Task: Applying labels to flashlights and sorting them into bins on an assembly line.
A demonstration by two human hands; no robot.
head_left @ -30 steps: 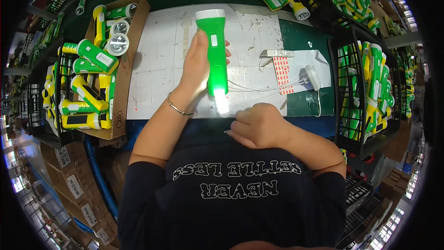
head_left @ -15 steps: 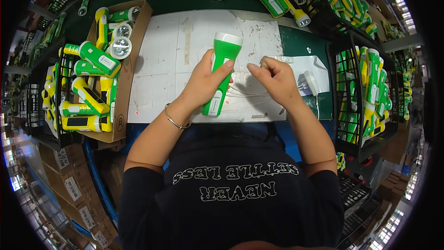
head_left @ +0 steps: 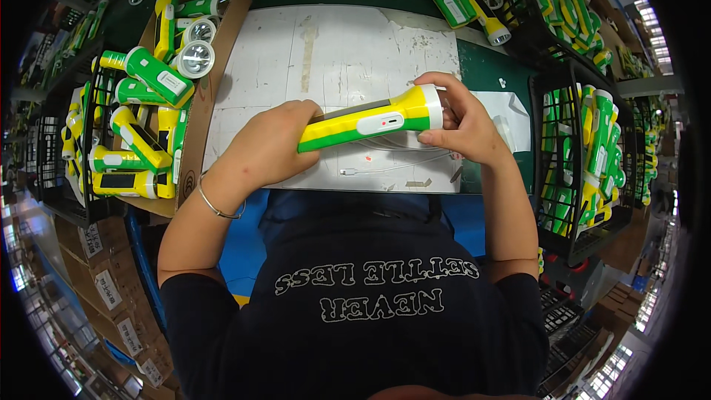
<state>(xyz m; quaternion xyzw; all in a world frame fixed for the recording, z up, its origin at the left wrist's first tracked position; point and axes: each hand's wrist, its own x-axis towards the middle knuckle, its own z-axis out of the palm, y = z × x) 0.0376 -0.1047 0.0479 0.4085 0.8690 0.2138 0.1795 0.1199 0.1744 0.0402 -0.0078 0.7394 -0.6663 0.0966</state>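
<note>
A green and yellow flashlight lies almost level between my hands, above a scuffed white board. Its side panel, with a small red dot and a port, faces me. My left hand is closed around the narrow tail end; its fingers are partly hidden behind the body. At the other end, my right hand grips the white lens rim, thumb below and fingers above. A white cable with a plug rests on the board just below the flashlight.
Left stands a cardboard box of flashlights, beside a black crate. Another black crate with flashlights is at the right. More flashlights lie along the far side of the green table. The white board covers the middle.
The flashlight has turned from upright to nearly level, its yellow side now showing. My right hand has moved from a loose curl to gripping the head; my left hand has shifted left.
</note>
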